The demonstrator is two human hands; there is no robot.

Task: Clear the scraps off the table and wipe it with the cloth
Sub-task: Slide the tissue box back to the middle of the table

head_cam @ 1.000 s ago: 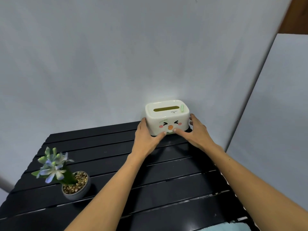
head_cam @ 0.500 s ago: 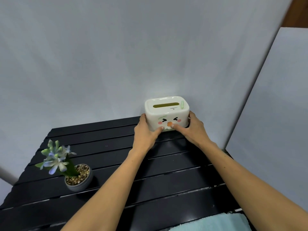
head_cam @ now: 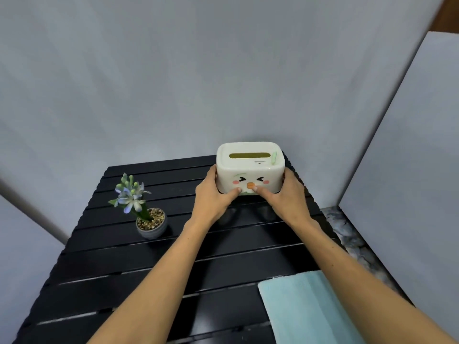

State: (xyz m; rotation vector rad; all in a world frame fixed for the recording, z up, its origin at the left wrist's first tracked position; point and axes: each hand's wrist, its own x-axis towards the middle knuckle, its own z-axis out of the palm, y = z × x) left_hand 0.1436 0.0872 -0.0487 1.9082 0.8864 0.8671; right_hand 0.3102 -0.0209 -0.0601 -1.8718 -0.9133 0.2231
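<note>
On the black slatted tabletop [head_cam: 124, 269], the white plastic face-printed box [head_cam: 249, 170] is grasped between left hand [head_cam: 213, 202] and right hand [head_cam: 288, 199]. The light-blue cloth [head_cam: 305, 309], nearer than the right hand, is judged required next.

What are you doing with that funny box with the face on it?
A person grips the white box with a cartoon face with both hands, the left hand on one side and the right hand on the other, at the far end of the black slatted table. A small flower pot stands to the left. A light blue cloth lies untouched at the near right edge.
</note>
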